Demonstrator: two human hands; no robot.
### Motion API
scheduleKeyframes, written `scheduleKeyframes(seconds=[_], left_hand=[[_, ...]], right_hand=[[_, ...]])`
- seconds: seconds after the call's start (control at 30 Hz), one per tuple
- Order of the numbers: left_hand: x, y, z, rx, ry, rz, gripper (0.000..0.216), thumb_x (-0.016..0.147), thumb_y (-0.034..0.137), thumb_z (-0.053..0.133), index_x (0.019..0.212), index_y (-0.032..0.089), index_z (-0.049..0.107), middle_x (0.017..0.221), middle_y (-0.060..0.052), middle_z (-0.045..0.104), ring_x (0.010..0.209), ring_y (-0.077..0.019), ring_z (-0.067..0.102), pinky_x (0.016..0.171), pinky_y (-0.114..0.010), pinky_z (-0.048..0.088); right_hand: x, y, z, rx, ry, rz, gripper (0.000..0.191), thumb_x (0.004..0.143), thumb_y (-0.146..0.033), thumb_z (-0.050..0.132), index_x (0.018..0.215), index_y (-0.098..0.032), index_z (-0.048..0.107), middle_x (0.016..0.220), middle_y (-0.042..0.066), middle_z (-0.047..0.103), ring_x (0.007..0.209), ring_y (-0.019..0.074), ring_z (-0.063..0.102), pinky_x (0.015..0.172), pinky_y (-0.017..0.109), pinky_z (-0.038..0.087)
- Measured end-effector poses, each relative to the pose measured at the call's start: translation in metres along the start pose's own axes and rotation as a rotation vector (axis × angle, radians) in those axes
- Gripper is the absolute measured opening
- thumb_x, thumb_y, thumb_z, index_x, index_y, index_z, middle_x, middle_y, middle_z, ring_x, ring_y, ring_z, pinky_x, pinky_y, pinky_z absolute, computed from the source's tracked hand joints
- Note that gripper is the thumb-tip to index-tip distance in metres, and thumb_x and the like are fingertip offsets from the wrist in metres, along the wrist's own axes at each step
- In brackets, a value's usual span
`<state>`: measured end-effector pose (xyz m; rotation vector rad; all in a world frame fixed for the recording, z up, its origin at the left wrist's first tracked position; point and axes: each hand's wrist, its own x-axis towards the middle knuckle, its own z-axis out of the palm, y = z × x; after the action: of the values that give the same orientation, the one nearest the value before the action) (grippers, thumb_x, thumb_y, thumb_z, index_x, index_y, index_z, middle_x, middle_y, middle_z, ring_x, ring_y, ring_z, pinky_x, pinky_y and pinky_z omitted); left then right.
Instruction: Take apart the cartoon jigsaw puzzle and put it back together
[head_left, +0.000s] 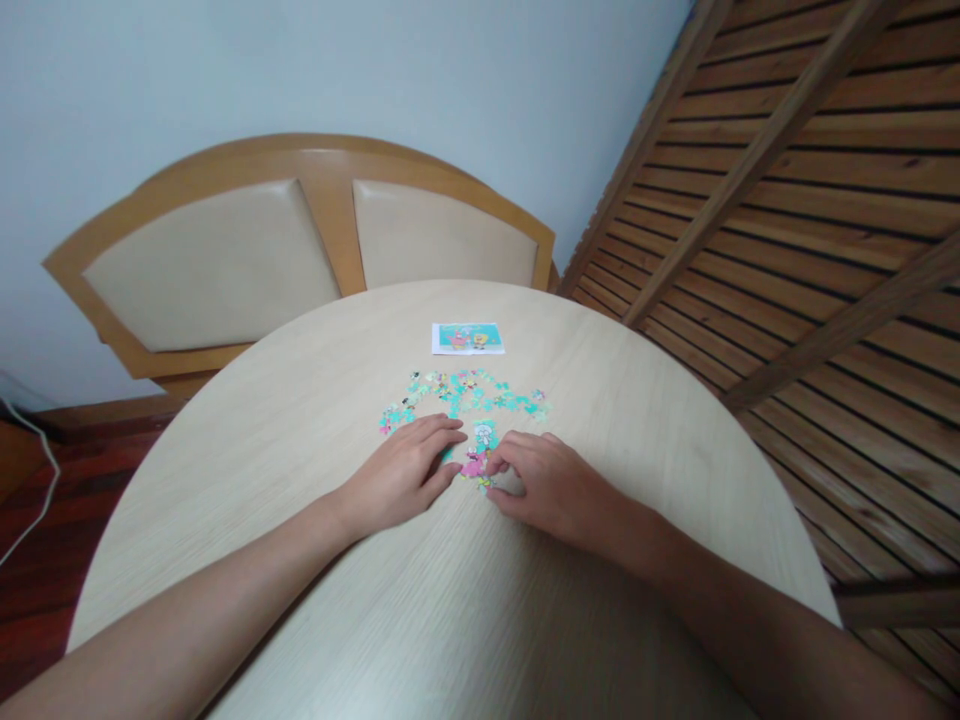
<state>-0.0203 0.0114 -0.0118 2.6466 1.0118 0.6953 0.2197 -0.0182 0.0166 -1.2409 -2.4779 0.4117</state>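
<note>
Puzzle pieces [472,466] beside right hand [551,480]

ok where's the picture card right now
In the head view, the picture card lies at centre near the far edge of the table, just beyond the scattered puzzle pieces.

Your counter [675,430] is pale, wood-grained and curved along its far edge. Toward that edge lies a picture card [471,340]; nearer you spread loose puzzle pieces [469,379], and nearer still a small colourful patch [474,467].
</note>
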Motion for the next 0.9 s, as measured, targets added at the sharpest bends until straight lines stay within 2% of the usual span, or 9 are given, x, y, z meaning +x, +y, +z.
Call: scheduleKeyframes(seconds=[0.23, 0.57, 0.9], left_hand=[[0.0, -0.001, 0.0, 0.005, -0.004, 0.008, 0.03, 0.1, 0.027, 0.054, 0.128, 0.017, 0.059, 0.139, -0.014, 0.061, 0.133, -0.0279, 0.054, 0.113, -0.052, 0.046], [0.0, -0.001, 0.0, 0.02, -0.022, -0.004, 0.031, 0.1, 0.027, 0.055, 0.128, 0.015, 0.059, 0.139, -0.015, 0.061, 0.134, -0.028, 0.053, 0.115, -0.05, 0.044], [0.0, -0.001, 0.001, 0.019, -0.03, -0.005, 0.031, 0.1, 0.028, 0.054, 0.129, 0.016, 0.06, 0.141, -0.015, 0.06, 0.135, -0.028, 0.052, 0.116, -0.05, 0.043]], right_hand=[[0.001, -0.001, 0.002, -0.005, -0.004, -0.002, 0.017, 0.085, -0.016, 0.071, 0.102, -0.02, 0.072, 0.097, 0.003, 0.072, 0.094, 0.0209, 0.067, 0.081, 0.033, 0.042], [0.003, 0.002, 0.008, 0.024, 0.016, -0.007, 0.014, 0.083, -0.017, 0.074, 0.096, -0.019, 0.07, 0.093, 0.002, 0.071, 0.087, 0.0183, 0.066, 0.078, 0.031, 0.041], [0.006, 0.0, 0.013, 0.023, 0.054, -0.085, 0.012, 0.084, -0.019, 0.077, 0.095, -0.02, 0.072, 0.099, 0.003, 0.073, 0.097, 0.0209, 0.069, 0.081, 0.033, 0.043]])
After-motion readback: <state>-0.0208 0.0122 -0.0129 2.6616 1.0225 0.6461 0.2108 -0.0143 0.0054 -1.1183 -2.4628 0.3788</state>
